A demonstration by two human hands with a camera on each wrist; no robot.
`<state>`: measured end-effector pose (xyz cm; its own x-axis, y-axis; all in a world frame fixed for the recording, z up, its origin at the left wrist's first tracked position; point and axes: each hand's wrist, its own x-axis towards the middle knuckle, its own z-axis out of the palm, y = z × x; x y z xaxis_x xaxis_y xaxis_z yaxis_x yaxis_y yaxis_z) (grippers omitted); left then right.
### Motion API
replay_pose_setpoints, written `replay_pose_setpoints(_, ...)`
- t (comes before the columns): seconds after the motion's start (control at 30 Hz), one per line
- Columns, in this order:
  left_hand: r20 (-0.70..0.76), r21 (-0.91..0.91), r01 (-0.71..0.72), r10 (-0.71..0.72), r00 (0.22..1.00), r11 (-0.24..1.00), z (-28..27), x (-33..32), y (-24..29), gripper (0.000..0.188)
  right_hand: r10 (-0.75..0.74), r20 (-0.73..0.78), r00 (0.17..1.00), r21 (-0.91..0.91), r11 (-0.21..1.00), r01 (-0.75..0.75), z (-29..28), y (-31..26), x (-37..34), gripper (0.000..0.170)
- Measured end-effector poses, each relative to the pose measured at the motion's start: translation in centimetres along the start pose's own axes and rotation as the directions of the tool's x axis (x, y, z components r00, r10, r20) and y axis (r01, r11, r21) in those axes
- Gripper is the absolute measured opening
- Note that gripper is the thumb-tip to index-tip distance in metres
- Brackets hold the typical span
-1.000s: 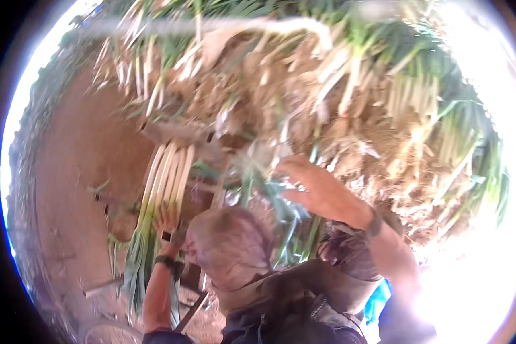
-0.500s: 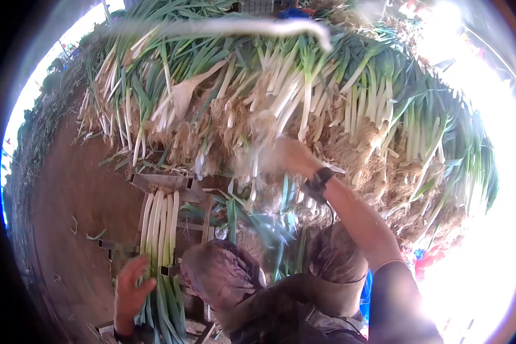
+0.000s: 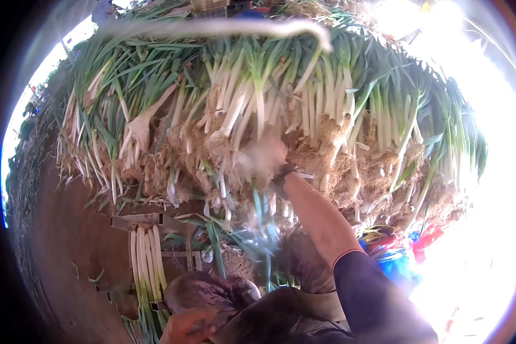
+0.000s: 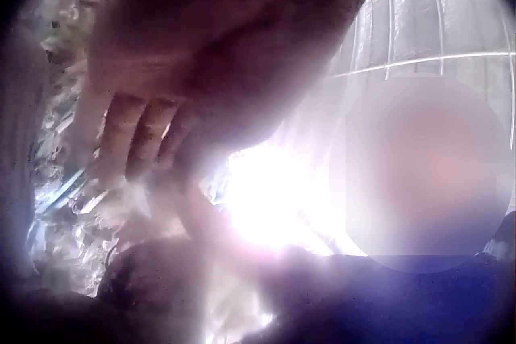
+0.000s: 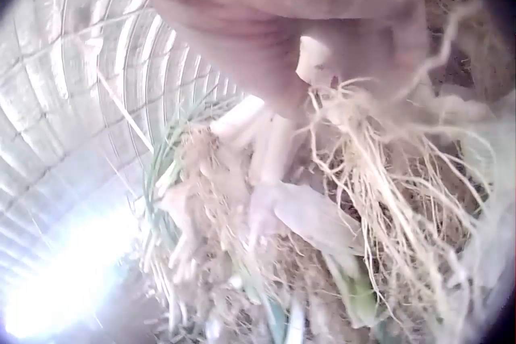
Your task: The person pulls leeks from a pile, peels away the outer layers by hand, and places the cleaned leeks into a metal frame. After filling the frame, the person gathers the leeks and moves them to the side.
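Dirt floor [image 3: 74, 246], leek heap [image 3: 338, 92] beyond; R hand [image 3: 268, 153] grips a leek [image 5: 316, 62], roots [image 5: 379, 158] hanging below fingers. L hand [image 3: 190, 325] loose, nothing held. Leek prob. light, stiff, bit slick; hold mid-stem, could snap.

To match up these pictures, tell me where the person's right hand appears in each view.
Head: the right hand is near the centre, blurred.
Left wrist: not visible; the left hand fills the upper part.
Right wrist: the right hand spans the top.
Shared landmark, head and right wrist only: tangled leek roots beside that hand.
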<state>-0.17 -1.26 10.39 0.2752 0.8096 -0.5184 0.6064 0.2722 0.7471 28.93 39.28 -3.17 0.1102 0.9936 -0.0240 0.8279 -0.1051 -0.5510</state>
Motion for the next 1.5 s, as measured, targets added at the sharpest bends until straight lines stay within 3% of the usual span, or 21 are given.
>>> replay_pose_setpoints(0.07, 0.021, -0.066, -0.096, 0.097, 0.995, 0.993, -0.1, 0.9, -0.4, 0.041, 0.035, -0.02, 0.999, 0.077, 0.996, -0.033, -1.4, -0.3, -0.3, 0.046)
replay_pose_setpoints(0.13, 0.005, -0.166, -0.063, 0.065, 0.998, 0.984, 0.2, 1.3, -1.0, 0.041, 0.021, -0.08, 0.997, 0.355, 0.935, 0.009, -3.1, -1.0, 0.2, 0.046)
replay_pose_setpoints(0.2, -0.006, -0.266, -0.037, 0.036, 0.999, 0.963, 0.0, 1.6, -0.7, 0.041, 0.015, -0.15, 0.989, 0.399, 0.916, 0.047, -2.7, -1.0, 1.4, 0.048)
replay_pose_setpoints(0.27, 0.095, -0.274, -0.042, 0.071, 0.993, 0.961, -0.8, 1.9, 0.7, 0.042, 0.022, -0.179, 0.984, 0.661, 0.744, 0.104, -3.0, -0.8, 2.2, 0.046)
replay_pose_setpoints(0.4, 0.049, -0.189, 0.043, -0.034, 0.998, 0.981, -3.4, 0.1, 0.9, 0.044, 0.07, -0.23, 0.971, 0.746, 0.653, 0.13, -5.0, -0.7, 1.7, 0.039)
replay_pose_setpoints(0.47, -0.007, -0.05, 0.205, -0.206, 0.979, 0.977, -4.9, -1.1, 0.4, 0.044, 0.088, -0.235, 0.968, 0.747, 0.654, 0.122, -5.2, -0.4, 1.1, 0.039)
replay_pose_setpoints(0.6, -0.103, -0.007, 0.094, -0.094, 0.99, 0.996, -6.6, -3.5, -4.0, 0.042, 0.109, -0.297, 0.949, 0.735, 0.66, 0.155, -4.2, 1.0, 0.7, 0.036)
replay_pose_setpoints(0.73, -0.05, -0.433, 0.274, -0.326, 0.944, 0.859, -6.4, -6.9, -4.8, 0.039, 0.096, -0.154, 0.983, 0.857, 0.509, 0.085, -5.9, 0.1, 0.4, 0.031)
replay_pose_setpoints(0.77, -0.035, -0.536, 0.305, -0.382, 0.923, 0.787, -6.3, -8.2, -4.9, 0.038, 0.163, -0.288, 0.944, 0.882, 0.43, 0.195, -3.5, 0.5, 2.5, 0.032)
replay_pose_setpoints(0.8, -0.024, -0.636, 0.326, -0.441, 0.897, 0.699, -6.1, -9.9, -4.9, 0.037, -0.184, -0.671, 0.718, 0.44, 0.681, 0.586, -3.0, 1.8, 4.0, 0.031)
replay_pose_setpoints(0.83, -0.054, -0.655, 0.32, -0.465, 0.884, 0.685, -5.4, -10.9, -3.2, 0.037, -0.582, -0.749, 0.317, -0.176, 0.635, 0.752, -3.2, 3.3, 4.8, 0.031)
replay_pose_setpoints(0.87, 0.002, -0.409, 0.461, -0.504, 0.864, 0.788, -4.2, -10.9, 0.0, 0.036, -0.241, -0.67, 0.703, 0.468, 0.598, 0.651, -6.2, 0.4, 2.1, 0.031)
replay_pose_setpoints(0.9, 0.055, -0.12, 0.557, -0.554, 0.831, 0.822, -3.0, -11.0, 2.0, 0.035, 0.009, -0.282, 0.959, 0.908, 0.326, 0.264, -9.7, -2.2, -0.7, 0.03)
replay_pose_setpoints(0.93, 0.044, -0.134, 0.561, -0.561, 0.827, 0.817, -1.9, -11.3, 2.4, 0.035, 0.117, -0.27, 0.956, 0.92, 0.323, 0.221, -9.7, -1.9, 0.0, 0.029)
replay_pose_setpoints(1.0, 0.083, -0.338, 0.155, -0.135, 0.987, 0.928, -0.2, -10.8, 2.3, 0.033, 0.214, -0.259, 0.942, 0.93, 0.318, 0.183, -9.7, -0.3, 1.2, 0.028)
replay_pose_setpoints(1.13, -0.054, -0.509, 0.08, -0.124, 0.991, 0.857, 5.2, -8.5, -2.3, 0.031, 0.339, -0.3, 0.892, 0.901, 0.407, 0.149, -9.2, 1.6, 0.7, 0.029)
replay_pose_setpoints(1.2, 0.035, -0.573, -0.023, 0.053, 0.998, 0.819, 5.2, -4.5, -0.1, 0.033, 0.369, -0.293, 0.882, 0.881, 0.462, 0.099, -7.9, 3.2, 0.8, 0.028)
replay_pose_setpoints(1.27, -0.15, -0.679, -0.225, 0.169, 0.974, 0.698, 6.2, -0.3, 0.3, 0.031, 0.282, -0.017, 0.959, 0.898, 0.426, -0.109, -4.8, 5.7, 1.5, 0.022)
replay_pose_setpoints(1.4, -0.119, -0.735, -0.169, 0.119, 0.986, 0.657, 6.2, 5.4, 3.4, 0.038, 0.15, 0.075, 0.986, 0.932, 0.341, -0.123, -3.5, 6.9, 1.4, 0.027)
replay_pose_setpoints(1.47, -0.125, -0.688, -0.205, 0.164, 0.978, 0.697, 6.3, 7.1, 3.3, 0.032, 0.086, -0.032, 0.996, 0.944, 0.33, 0.002, -3.2, 6.5, 0.9, 0.03)
replay_pose_setpoints(1.5, -0.115, -0.688, -0.2, 0.168, 0.979, 0.698, 6.3, 7.3, 3.2, 0.032, -0.408, -0.368, 0.835, 0.632, 0.549, 0.547, -2.1, 8.1, 1.7, 0.033)
